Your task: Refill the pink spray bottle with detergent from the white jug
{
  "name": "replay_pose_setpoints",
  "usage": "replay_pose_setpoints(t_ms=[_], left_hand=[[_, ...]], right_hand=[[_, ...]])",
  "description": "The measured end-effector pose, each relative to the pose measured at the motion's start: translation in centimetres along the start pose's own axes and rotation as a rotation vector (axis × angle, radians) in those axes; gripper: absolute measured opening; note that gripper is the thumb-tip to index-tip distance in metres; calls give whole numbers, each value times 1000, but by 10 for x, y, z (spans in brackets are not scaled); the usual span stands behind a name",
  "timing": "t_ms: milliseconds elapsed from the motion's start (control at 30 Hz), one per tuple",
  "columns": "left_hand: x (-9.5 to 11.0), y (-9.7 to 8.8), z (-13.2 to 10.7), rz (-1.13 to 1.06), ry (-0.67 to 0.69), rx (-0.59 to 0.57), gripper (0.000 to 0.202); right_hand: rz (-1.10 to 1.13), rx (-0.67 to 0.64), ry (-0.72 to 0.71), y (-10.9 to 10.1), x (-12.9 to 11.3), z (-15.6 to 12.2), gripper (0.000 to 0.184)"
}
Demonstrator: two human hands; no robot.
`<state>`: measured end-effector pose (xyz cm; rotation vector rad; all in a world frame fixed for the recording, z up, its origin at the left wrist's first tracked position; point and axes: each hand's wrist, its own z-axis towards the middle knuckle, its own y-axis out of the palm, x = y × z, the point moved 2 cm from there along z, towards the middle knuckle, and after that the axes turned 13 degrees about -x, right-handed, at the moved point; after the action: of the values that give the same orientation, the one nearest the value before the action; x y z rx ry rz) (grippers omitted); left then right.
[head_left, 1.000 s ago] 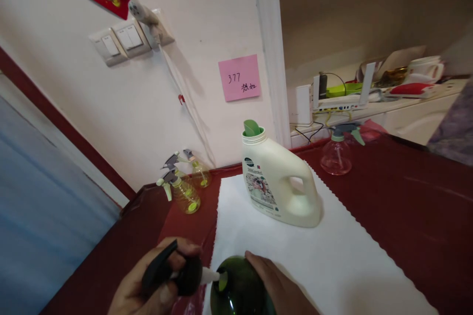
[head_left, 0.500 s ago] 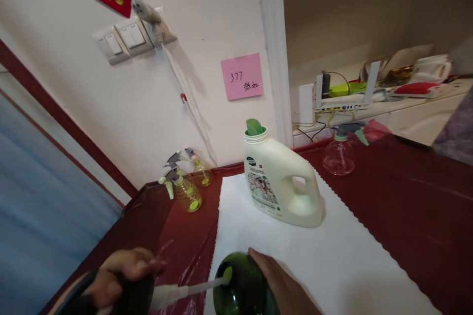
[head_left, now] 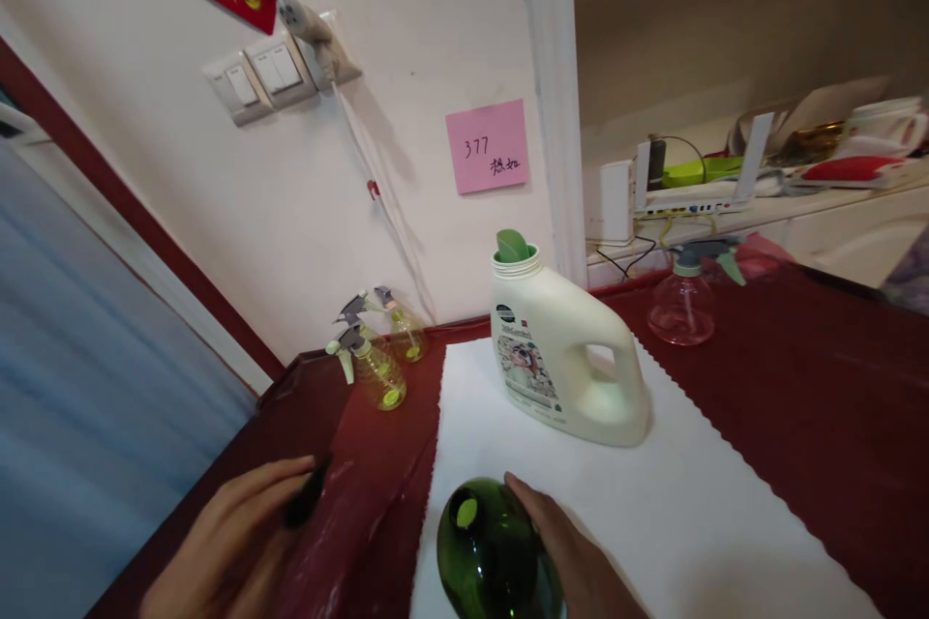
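Observation:
A dark green, round-shouldered spray bottle rests near the bottom centre, its neck uncapped and pointing up toward me. My right hand is wrapped along the bottle's right side. To the left, over the red table covering, my left hand is closed on a black spray head. Only a dark end of it shows past the fingers, and its tube is hidden. Behind the green bottle stands a pale green detergent jug with an open threaded mouth and a green spout inside.
White paper lies beneath the jug. Several clear yellowish spray bottles stand by the wall at left, and a pink-tinted spray bottle at right. A white router sits on the shelf. Red sheeting covers the table.
My left hand has moved the spray head away to the left, and its pale tube no longer reaches the green bottle's mouth. My right hand stays on the bottle. The view has shifted slightly.

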<state>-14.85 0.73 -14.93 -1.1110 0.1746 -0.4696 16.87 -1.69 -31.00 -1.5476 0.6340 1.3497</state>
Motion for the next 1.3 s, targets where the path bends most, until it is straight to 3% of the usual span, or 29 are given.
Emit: replay_pose_setpoints(t_ms=[100,167,300,433,533,633,700,800,867,1000,1200,1300], left_hand=[[-3,24,5,175,139,-116,28],[-14,44,5,268,140,-257,34],[-29,73,-2,288,21,-533,47],[-27,80,-1,236,-59,-637,48],[-29,78,2,196,-65,-601,42],[-26,70,3,49,-69,-448,51],[-13,67,4,-166,-71,-392,64],[27,76,6,-554,-112,-471,78],[61,91,10,-789,-74,-494,93],[104,113,19,-942,-90,-471,89],[107,103,42,-1082,-213,-284,95],[103,110,55,-1049,-241,-213,93]], right_hand=[[-7,12,25,0,-2,0,86],[-4,20,19,0,-4,0,84],[10,47,-2,0,-10,0,86],[16,55,-3,0,-10,1,88],[47,71,-40,-1,-8,0,95],[44,130,-33,-5,-8,-2,102],[30,175,3,-7,-9,-2,107],[41,197,1,-7,-8,-2,114],[42,185,-51,-4,-4,-1,105],[-76,213,-169,1,1,0,78],[-318,429,-378,-3,-22,-7,65],[-441,516,-494,-5,-29,-8,49]])
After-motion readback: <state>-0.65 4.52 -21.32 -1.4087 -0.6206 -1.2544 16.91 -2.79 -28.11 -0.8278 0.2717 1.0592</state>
